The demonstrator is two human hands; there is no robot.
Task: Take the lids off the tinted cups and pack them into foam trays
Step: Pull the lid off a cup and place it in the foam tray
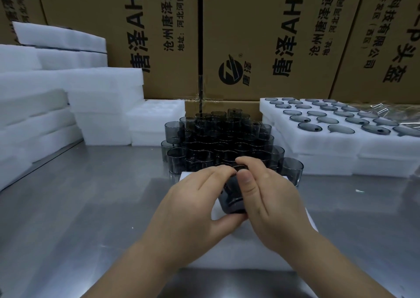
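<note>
Head view. Both hands meet at the centre over the steel counter point(68, 206). The left hand point(195, 197) grips a dark tinted cup point(229, 197) from the left, with the fingers curled over its side and the thumb under its base. The right hand point(266, 193) pinches the cup's top edge between thumb and forefinger; whether a lid sits there cannot be told. The cup is tilted and held just above a white foam tray point(250, 256) that lies flat on the counter beneath both wrists. Behind the hands stands a tiered pile of cups point(218, 138), several capped with a holed top, and a lone cup point(292, 168) stands just to the pile's right. Farther right, stacked trays point(318, 147) carry grey round tops point(341, 129) in their pockets; whether these are lids or whole cups cannot be told. On the left rise foam stacks point(102, 93). Printed cardboard boxes point(250, 36) form the back wall.
</note>
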